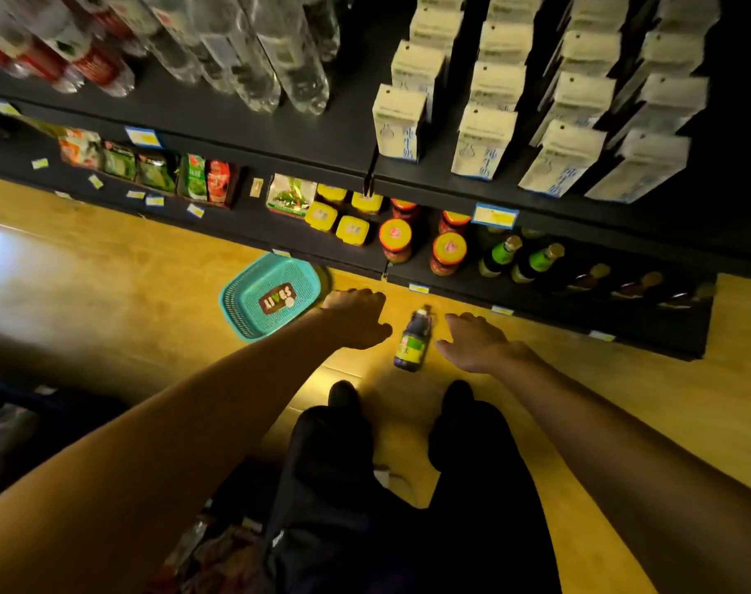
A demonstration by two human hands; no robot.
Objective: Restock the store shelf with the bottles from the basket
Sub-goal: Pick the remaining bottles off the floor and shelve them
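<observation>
Dark bottle with green label, blurred, sits on the wood floor between the two hands, out of the basket and not yet on the shelf. Whether it stands upright or leans, cannot tell from the blur. Teal basket on the floor just left of it, near the shelf foot; only a brown "LIVES" packet visible inside, no bottles seen in it. So the basket looks emptied of bottles, judging by this view.

Bottom shelf already carries matching green-label bottles at the right, with more dark bottles further right in shadow. Left to do, as I read it: this one bottle onto that row.

Left hand palm down, fingers loosely spread, just left of the bottle, apparently not touching; grip wide, holding nothing. Right hand likewise flat and relaxed, just right of the bottle, grip wide, empty. Both forearms reach forward and down, person's dark-trousered legs and shoes below.

Beyond: red-lid jars, yellow-lid tubs, snack packets, white cartons and clear water bottles on upper shelves.
</observation>
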